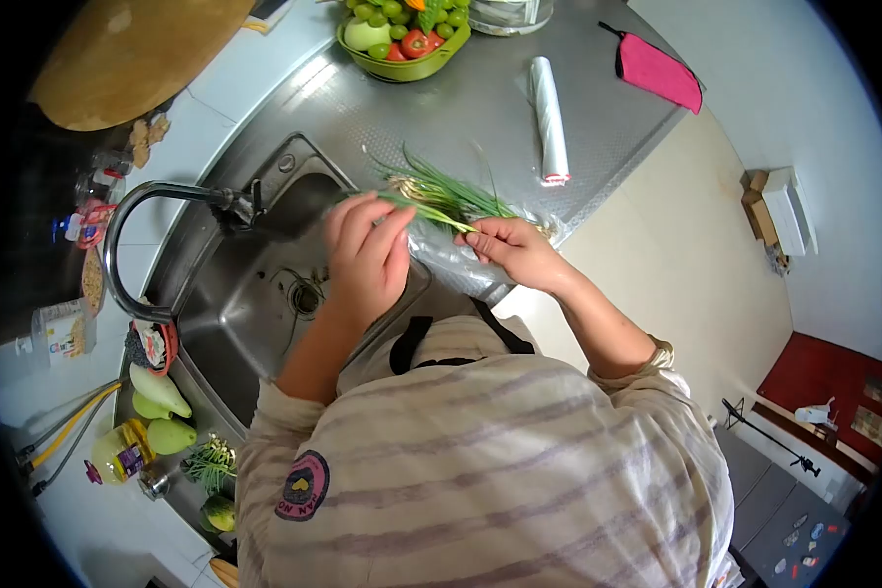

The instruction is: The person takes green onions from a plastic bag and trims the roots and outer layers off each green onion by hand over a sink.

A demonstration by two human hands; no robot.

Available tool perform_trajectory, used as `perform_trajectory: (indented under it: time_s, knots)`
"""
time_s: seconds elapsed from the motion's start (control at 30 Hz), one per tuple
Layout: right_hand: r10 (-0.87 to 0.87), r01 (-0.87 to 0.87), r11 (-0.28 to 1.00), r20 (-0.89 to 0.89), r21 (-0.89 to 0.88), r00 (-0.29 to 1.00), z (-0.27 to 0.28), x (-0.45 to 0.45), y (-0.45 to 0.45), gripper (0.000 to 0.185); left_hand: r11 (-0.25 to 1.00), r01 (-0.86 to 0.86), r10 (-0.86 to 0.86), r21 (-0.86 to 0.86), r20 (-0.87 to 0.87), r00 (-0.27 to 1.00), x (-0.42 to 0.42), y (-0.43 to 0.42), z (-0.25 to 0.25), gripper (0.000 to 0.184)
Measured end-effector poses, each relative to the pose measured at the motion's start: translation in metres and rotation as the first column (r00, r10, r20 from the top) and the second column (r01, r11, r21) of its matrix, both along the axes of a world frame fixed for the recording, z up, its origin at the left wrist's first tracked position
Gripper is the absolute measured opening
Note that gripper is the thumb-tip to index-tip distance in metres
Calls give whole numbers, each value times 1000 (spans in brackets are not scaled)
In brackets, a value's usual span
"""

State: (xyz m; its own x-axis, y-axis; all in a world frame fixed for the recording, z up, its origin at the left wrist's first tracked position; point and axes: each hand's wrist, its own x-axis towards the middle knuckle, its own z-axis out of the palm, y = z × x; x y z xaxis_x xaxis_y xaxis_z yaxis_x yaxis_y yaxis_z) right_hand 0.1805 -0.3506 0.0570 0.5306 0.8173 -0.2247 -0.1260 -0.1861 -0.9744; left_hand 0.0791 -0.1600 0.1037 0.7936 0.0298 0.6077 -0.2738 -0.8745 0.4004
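Note:
My right hand (510,251) pinches a few green onion stalks (446,218) near the counter's front edge. My left hand (367,245) is raised beside the sink's right rim, its fingers bent near the other end of those stalks; whether it grips them is blurred. Behind both hands a bunch of green onions (441,184) with pale roots lies on the counter. A clear plastic sheet or bag (461,263) is spread under and in front of the hands, partly hidden by them.
The steel sink (230,318) with its curved faucet (118,235) is at the left. A plastic roll (549,122), a green basket of produce (412,69) and a pink cloth (657,73) are farther back. Gourds (159,392) and an oil bottle (121,454) stand lower left.

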Motion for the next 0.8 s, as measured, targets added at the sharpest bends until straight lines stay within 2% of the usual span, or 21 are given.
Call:
perform_trajectory:
  time_s: [0.03,0.07,0.1,0.13,0.17,0.2,0.23,0.3,0.33,0.37,0.43,0.5,0.53,0.6,0.63,0.7,0.73,0.8]
  knots:
    - [9,-9,1000,9,9,1000,9,-2,4,22,999,-51,52,-11,88,995,-11,3,7,23]
    - [23,-6,997,-236,72,971,16,-4,9,23,998,-50,52,-28,91,995,-21,6,13,19]
    - [56,5,992,-467,129,883,25,-6,14,24,998,-66,68,-18,99,993,-30,5,15,19]
    - [88,-17,990,-516,140,852,39,-10,20,27,940,-108,87,-324,-78,993,-39,3,15,18]
    - [115,-43,988,-508,151,853,45,-15,27,27,786,-191,52,-588,-245,968,-45,3,15,18]
    - [168,-34,974,-615,224,771,49,-21,34,28,580,-267,-76,-770,-377,923,-49,5,15,14]
    - [227,-18,957,-707,290,670,52,-26,41,28,579,-281,-45,-765,-374,926,-51,10,18,14]
    - [272,-80,952,-698,295,662,57,-38,57,29,182,-200,-245,-963,-241,939,-56,20,23,17]
    - [316,-115,942,-714,316,625,61,-42,63,28,87,-141,-212,-986,-156,965,-58,21,22,19]
    - [354,-147,931,-729,334,586,64,-46,69,27,88,-142,-185,-986,-156,970,-64,27,25,19]
    - [402,-193,913,-723,358,562,64,-51,78,27,97,-74,-190,-993,-91,977,-74,36,31,19]
    - [407,-258,913,-648,317,644,69,-54,84,27,67,-49,-185,-997,-61,981,-81,43,35,18]
    - [413,-267,910,-645,317,643,72,-57,87,27,36,-25,-197,-999,-31,980,-83,45,36,17]
    - [251,-173,961,-414,218,875,78,-64,93,27,37,-47,-168,-998,-52,984,-87,47,40,17]
    - [250,-172,961,-413,218,876,80,-64,94,27,38,-74,-146,-997,-79,986,-87,47,41,17]
    - [271,-216,945,-214,247,939,82,-63,97,25,51,-105,-132,-993,-111,985,-86,49,38,17]
    - [264,-210,946,-213,246,941,82,-65,97,25,66,-137,-115,-988,-144,983,-85,49,38,17]
    - [271,-277,925,60,260,961,80,-68,97,25,59,-141,-138,-988,-148,979,-83,48,39,17]
